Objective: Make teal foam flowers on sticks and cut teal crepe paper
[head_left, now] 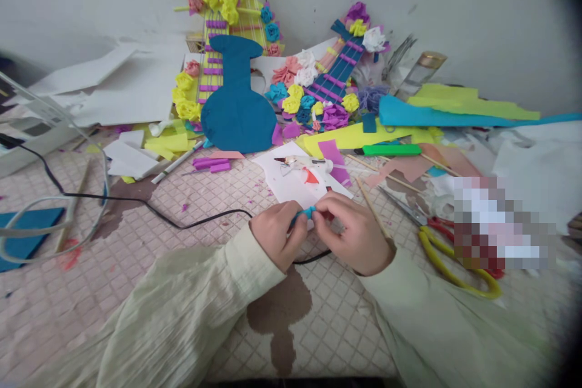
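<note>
A small piece of blue paper is pinched between both hands above the quilted table cover. My left hand closes its fingers on the left end of it. The fingertips of my right hand grip its right end. Just beyond the hands, a hot glue gun lies on a white sheet. Farther back stands a blue guitar-shaped cutout, in front of a yellow stringed shape with paper flowers.
Yellow-handled scissors lie at the right, near a green cutter. A black cable crosses the table from the left and passes under the hands. Purple rolls and paper scraps lie farther back. A flower-covered blue guitar shape leans behind.
</note>
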